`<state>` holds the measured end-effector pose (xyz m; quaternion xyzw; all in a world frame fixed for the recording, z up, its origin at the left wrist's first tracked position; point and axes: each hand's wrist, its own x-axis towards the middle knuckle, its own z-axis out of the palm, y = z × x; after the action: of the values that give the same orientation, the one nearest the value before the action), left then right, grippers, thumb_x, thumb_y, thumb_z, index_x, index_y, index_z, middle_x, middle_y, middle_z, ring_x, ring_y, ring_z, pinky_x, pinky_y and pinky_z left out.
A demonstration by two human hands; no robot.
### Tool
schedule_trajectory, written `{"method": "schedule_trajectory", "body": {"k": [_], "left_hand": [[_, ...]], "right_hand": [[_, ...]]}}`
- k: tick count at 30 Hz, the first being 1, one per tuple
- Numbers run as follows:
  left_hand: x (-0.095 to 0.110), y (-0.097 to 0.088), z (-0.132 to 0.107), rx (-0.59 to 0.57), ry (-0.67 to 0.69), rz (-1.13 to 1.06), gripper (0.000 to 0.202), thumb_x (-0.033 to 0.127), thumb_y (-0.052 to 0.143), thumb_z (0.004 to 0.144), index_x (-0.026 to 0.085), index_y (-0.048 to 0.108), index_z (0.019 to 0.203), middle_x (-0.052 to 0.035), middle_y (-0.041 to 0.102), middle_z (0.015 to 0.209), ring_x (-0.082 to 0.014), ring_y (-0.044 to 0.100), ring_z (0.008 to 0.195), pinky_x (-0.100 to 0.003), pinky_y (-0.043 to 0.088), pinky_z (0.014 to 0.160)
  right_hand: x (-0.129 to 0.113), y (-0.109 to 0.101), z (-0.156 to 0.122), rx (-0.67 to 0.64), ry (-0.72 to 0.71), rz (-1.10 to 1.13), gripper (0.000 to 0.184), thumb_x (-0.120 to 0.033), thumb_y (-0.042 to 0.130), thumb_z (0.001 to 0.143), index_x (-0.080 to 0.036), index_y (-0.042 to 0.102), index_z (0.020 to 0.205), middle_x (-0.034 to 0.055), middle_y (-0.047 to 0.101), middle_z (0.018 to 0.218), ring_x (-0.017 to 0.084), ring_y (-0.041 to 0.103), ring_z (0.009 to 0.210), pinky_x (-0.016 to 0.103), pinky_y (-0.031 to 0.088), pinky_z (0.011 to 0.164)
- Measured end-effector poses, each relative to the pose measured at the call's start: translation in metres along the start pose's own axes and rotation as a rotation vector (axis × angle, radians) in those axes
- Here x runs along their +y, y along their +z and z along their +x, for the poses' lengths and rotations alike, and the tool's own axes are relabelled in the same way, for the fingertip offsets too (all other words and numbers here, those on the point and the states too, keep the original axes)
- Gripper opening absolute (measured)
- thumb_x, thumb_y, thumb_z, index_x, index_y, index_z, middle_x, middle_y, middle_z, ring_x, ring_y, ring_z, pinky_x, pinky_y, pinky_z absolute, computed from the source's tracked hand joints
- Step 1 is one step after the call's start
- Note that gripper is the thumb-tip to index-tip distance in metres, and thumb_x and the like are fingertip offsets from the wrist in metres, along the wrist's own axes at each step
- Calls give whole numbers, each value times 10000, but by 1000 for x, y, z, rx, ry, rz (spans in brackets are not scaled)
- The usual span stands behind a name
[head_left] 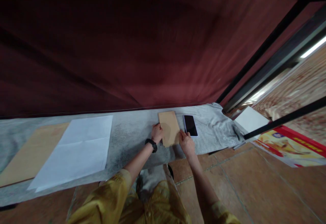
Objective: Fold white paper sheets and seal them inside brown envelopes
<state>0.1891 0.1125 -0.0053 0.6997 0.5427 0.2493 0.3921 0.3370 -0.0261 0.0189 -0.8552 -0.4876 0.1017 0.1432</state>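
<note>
A flat, rectangular piece of brown paper [169,127], like an envelope or a bag, lies on the grey cloth in front of me. My left hand [157,133], with a black watch [151,145] on the wrist, is closed at its left edge. At the lower right edge, my right hand [186,143] pinches the paper between thumb and fingers. Just beyond the right hand rests a phone [190,125] with a dark screen and a pale case, apart from the paper. Whether the paper has a flap or an opening, I cannot tell.
Large white sheets [76,149] overlap a larger brown sheet [33,149] on the left of the cloth-covered bench [127,132]. A dark red curtain [142,54] hangs behind. Black metal bars [265,51], a white box [251,119] and a colourful printed box [292,146] stand right.
</note>
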Motion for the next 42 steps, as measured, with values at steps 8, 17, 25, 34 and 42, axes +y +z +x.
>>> {"method": "schedule_trajectory", "body": {"k": [8,17,25,34,42], "left_hand": [[5,4,-1,42,-33,41,317,9,473,824,147,690,1009,-113,694,1023,-203,642,1008,-291,486,935],[2,5,-42,65,-21,-3,374,35,494,826,137,658,1147,-122,673,1134,-220,626,1090,-355,481,1014],[-10,27,-123,-24,88,-74,652,109,547,851,142,425,1491,-157,440,1564,-245,398,1461,-392,306,1223],[-2,30,-138,-52,90,-5,729,108,546,827,127,366,1533,-153,352,1620,-227,255,1530,-368,277,1232],[-4,8,-120,-89,161,21,614,54,583,821,228,536,1408,-88,467,1561,-215,440,1437,-358,359,1188]], "right_hand": [[3,7,1,62,-76,76,420,-333,363,1050,-242,580,1399,128,627,1129,208,683,851,280,472,716],[13,15,-8,145,-74,241,453,-388,373,1033,-201,593,1382,127,627,1117,227,666,946,289,490,791],[12,19,-18,139,-51,226,450,-386,345,1042,-192,624,1337,138,597,1192,217,659,937,294,494,781],[13,20,-17,173,-62,330,433,-380,351,1026,-176,652,1262,139,619,1151,236,640,1034,334,511,907],[31,26,-17,165,-111,596,405,-426,514,913,-173,711,1160,140,652,1186,236,642,1055,375,521,968]]}}
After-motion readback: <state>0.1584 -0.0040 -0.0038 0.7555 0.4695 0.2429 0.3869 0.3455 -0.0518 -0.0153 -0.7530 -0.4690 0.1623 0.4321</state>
